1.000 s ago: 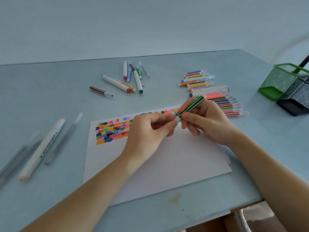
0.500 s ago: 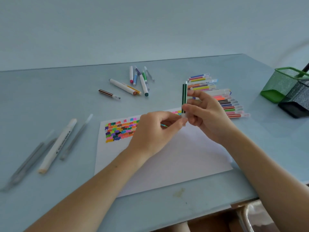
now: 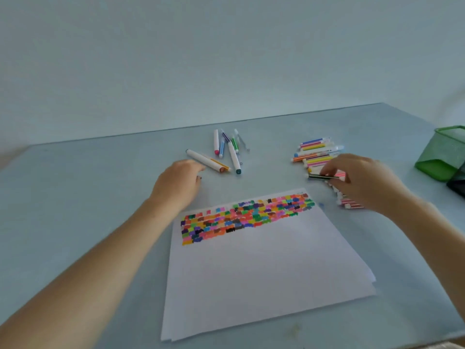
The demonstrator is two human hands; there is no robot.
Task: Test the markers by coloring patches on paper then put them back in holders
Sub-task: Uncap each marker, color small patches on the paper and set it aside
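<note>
The right hand (image 3: 362, 180) pinches a dark green striped marker (image 3: 323, 177) between thumb and fingertips, holding it almost level just over the near part of the row of coloured markers (image 3: 315, 153) on the right side of the table (image 3: 75, 197). The marker's free end points left, toward the middle of the table; the hand itself hides part of the row beneath it.

The left hand (image 3: 178, 182) is stretched forward over the bare tabletop, fingers loosely curled and pointing toward a thick white marker (image 3: 207, 160) that lies slantwise just beyond them — whether the fingertips touch it cannot be told, and what looks like a small dark thing under the fingers is too blurred to name. Past that marker sits a loose cluster of slimmer markers (image 3: 230, 146).

Between the two forearms lies a small stack of white paper (image 3: 264, 273), its far edge filled with a band of coloured patches (image 3: 247, 215). At the right edge stands a green mesh holder (image 3: 442, 152), with a dark holder (image 3: 458, 182) just in front of it, well apart from the right hand.
</note>
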